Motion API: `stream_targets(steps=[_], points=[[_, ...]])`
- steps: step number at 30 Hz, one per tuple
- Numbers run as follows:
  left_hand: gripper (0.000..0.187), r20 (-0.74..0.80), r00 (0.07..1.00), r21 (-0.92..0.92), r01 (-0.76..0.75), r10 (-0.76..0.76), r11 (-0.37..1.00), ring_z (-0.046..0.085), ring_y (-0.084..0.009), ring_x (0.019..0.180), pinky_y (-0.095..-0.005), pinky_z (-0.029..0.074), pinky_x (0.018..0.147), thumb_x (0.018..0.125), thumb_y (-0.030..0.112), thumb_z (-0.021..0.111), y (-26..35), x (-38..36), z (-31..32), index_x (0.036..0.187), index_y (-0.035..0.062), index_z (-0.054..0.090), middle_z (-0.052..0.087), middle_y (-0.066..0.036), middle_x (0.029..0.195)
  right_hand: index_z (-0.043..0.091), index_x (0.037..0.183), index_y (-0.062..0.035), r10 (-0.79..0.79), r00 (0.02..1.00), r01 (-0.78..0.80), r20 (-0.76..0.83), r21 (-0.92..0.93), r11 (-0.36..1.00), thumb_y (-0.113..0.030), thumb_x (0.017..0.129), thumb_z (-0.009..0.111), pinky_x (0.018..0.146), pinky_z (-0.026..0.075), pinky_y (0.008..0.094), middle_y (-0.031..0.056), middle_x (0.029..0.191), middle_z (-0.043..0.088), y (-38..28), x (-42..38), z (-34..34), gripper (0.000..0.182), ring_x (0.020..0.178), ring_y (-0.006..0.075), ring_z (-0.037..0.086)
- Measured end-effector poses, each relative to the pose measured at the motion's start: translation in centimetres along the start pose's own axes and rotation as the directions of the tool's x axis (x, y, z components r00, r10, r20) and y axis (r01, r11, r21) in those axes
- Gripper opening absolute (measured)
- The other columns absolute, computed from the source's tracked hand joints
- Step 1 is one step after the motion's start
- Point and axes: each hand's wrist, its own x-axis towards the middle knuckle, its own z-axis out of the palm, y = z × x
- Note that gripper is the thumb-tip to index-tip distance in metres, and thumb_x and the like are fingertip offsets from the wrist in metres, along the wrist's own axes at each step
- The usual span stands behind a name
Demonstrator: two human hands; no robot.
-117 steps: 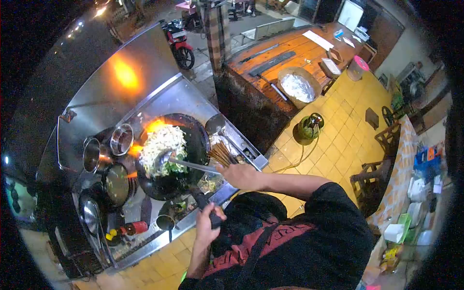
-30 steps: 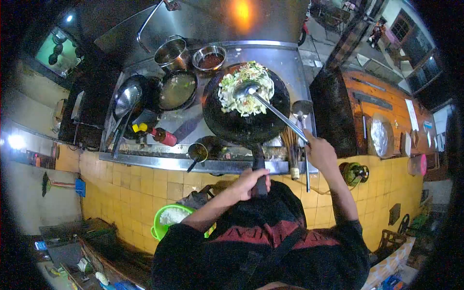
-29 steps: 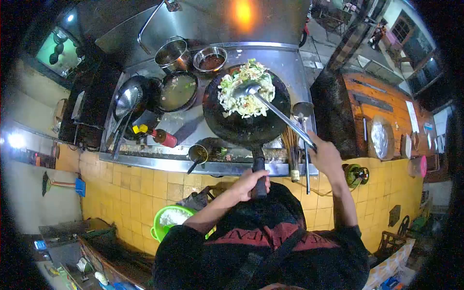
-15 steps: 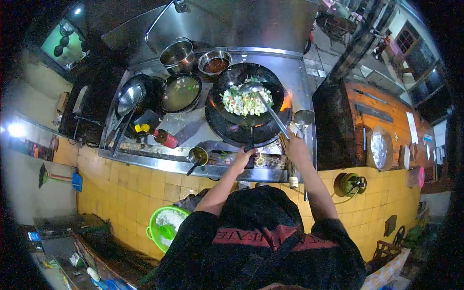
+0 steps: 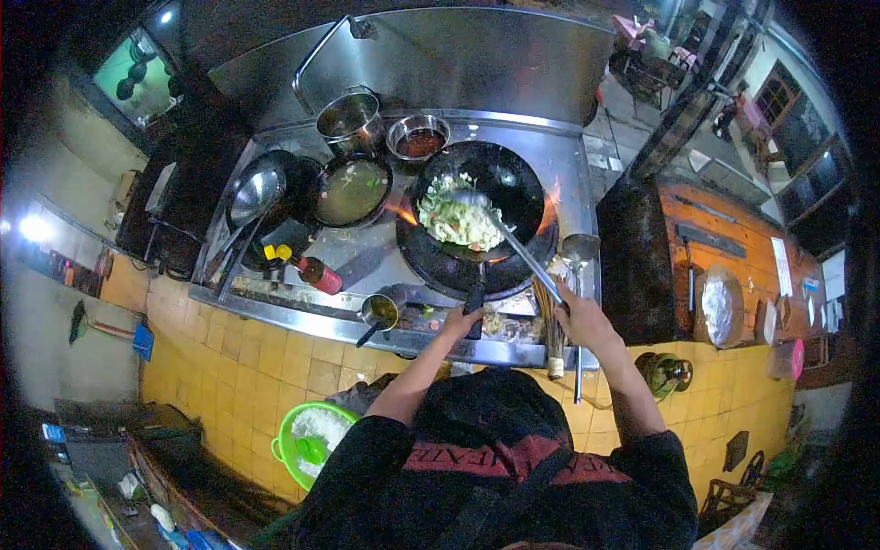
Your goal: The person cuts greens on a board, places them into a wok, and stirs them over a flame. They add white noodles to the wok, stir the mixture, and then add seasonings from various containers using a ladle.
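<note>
Two hands at worktop [image 5: 302, 316] edge. Left hand [image 5: 461, 322] wrapped round wok handle [image 5: 475, 301]; right hand [image 5: 583, 316] gripping ladle [image 5: 513, 247] shaft. Wok [image 5: 481, 220] over flame on burner, noodles [image 5: 458, 218] inside, ladle bowl resting in them. Beyond: sauce bowl [image 5: 420, 139], steel pot [image 5: 348, 119].

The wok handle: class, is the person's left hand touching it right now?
Touching. The head view shows the left hand closed around the wok handle, with no gap between fingers and handle, below the wok.
</note>
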Motion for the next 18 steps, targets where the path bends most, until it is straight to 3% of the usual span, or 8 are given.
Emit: stream_targets(steps=[2, 4, 6, 8, 10, 11, 14, 18], points=[[0.038, 0.179, 0.981, -0.073, 0.083, -0.069, 0.994, 0.061, -0.0159, 0.076, -0.0286, 0.050, 0.066, 0.080, 0.031, 0.061, 0.6, 0.8, -0.5, 0.103, 0.0004, 0.058, 0.062, -0.013, 0.089, 0.042, 0.123, -0.0026, 0.050, 0.999, -0.049, 0.022, -0.052, 0.997, -0.017, 0.082, 0.050, 0.065, 0.047, 0.0481, 0.0277, 0.077, 0.058, -1.1, 0.2, 0.4, 0.045, 0.075, 0.0432, 0.058], [0.032, 0.431, 0.902, -0.626, 0.317, -0.022, 0.712, 0.061, -0.0174, 0.075, -0.0310, 0.050, 0.066, 0.083, 0.031, 0.058, -0.6, 1.9, 0.6, 0.095, 0.0009, 0.059, 0.061, -0.012, 0.086, 0.040, 0.125, -0.0016, 0.113, 0.992, -0.107, 0.056, -0.096, 0.990, -0.019, 0.081, 0.049, 0.067, 0.048, 0.0485, 0.0270, 0.074, 0.059, -0.8, 1.4, 3.6, 0.049, 0.072, 0.0425, 0.059], [0.017, 0.601, 0.798, -0.640, 0.509, -0.038, 0.575, 0.055, -0.0158, 0.056, -0.0314, 0.049, 0.055, 0.083, 0.020, 0.057, -0.7, 3.4, 1.2, 0.085, 0.0038, 0.053, 0.057, -0.009, 0.072, 0.041, 0.126, -0.0079, 0.059, 0.998, -0.058, 0.005, -0.118, 0.991, -0.017, 0.079, 0.049, 0.071, 0.047, 0.0498, 0.0271, 0.082, 0.059, 1.5, 5.2, 10.3, 0.048, 0.080, 0.0424, 0.058], [0.015, 0.555, 0.830, -0.721, 0.518, -0.065, 0.461, 0.054, -0.0154, 0.055, -0.0315, 0.049, 0.055, 0.083, 0.019, 0.057, 3.7, -1.5, 2.3, 0.084, 0.0047, 0.052, 0.055, -0.008, 0.070, 0.043, 0.124, -0.0101, -0.094, 0.995, 0.095, -0.020, 0.116, 0.989, -0.019, 0.080, 0.049, 0.073, 0.047, 0.0477, 0.0247, 0.088, 0.060, 3.0, 4.1, 6.3, 0.046, 0.081, 0.0407, 0.058], [0.012, 0.436, 0.895, -0.858, 0.444, -0.091, 0.257, 0.052, -0.0146, 0.055, -0.0317, 0.048, 0.054, 0.083, 0.015, 0.057, 10.0, -4.8, 1.9, 0.081, 0.0066, 0.049, 0.053, -0.007, 0.068, 0.046, 0.122, -0.0134, -0.086, 0.996, 0.088, 0.033, -0.059, 0.994, -0.022, 0.082, 0.051, 0.076, 0.047, 0.0460, 0.0224, 0.089, 0.060, 1.6, 1.1, -1.0, 0.042, 0.084, 0.0391, 0.058], [0.012, 0.440, 0.892, -0.852, 0.450, -0.101, 0.265, 0.052, -0.0146, 0.055, -0.0317, 0.048, 0.054, 0.083, 0.015, 0.057, 12.7, -7.2, 0.2, 0.081, 0.0066, 0.049, 0.053, -0.007, 0.068, 0.045, 0.124, -0.0156, 0.118, 0.966, -0.108, 0.229, -0.055, 0.993, -0.021, 0.082, 0.052, 0.077, 0.047, 0.0465, 0.0239, 0.088, 0.059, -1.1, -0.5, -5.2, 0.043, 0.085, 0.0392, 0.057], [0.013, 0.667, 0.744, -0.736, 0.666, -0.037, 0.119, 0.051, -0.0137, 0.054, -0.0284, 0.047, 0.052, 0.082, 0.013, 0.057, 15.6, -9.3, -3.3, 0.078, 0.0053, 0.048, 0.051, -0.003, 0.064, 0.045, 0.125, -0.0132, -0.022, 0.987, 0.046, 0.158, -0.150, 0.988, -0.020, 0.079, 0.057, 0.077, 0.046, 0.0459, 0.0249, 0.085, 0.059, -0.3, -2.2, -5.3, 0.048, 0.083, 0.0398, 0.057], [0.014, 0.455, 0.886, -0.766, 0.439, -0.087, 0.469, 0.051, -0.0132, 0.053, -0.0271, 0.045, 0.050, 0.085, 0.016, 0.052, 5.2, -3.9, -1.3, 0.073, 0.0080, 0.050, 0.050, -0.003, 0.058, 0.042, 0.127, -0.0127, -0.175, 0.976, 0.184, 0.125, -0.056, 0.981, -0.021, 0.080, 0.057, 0.077, 0.045, 0.0479, 0.0251, 0.086, 0.059, 1.4, -3.1, -2.3, 0.050, 0.081, 0.0411, 0.057]])
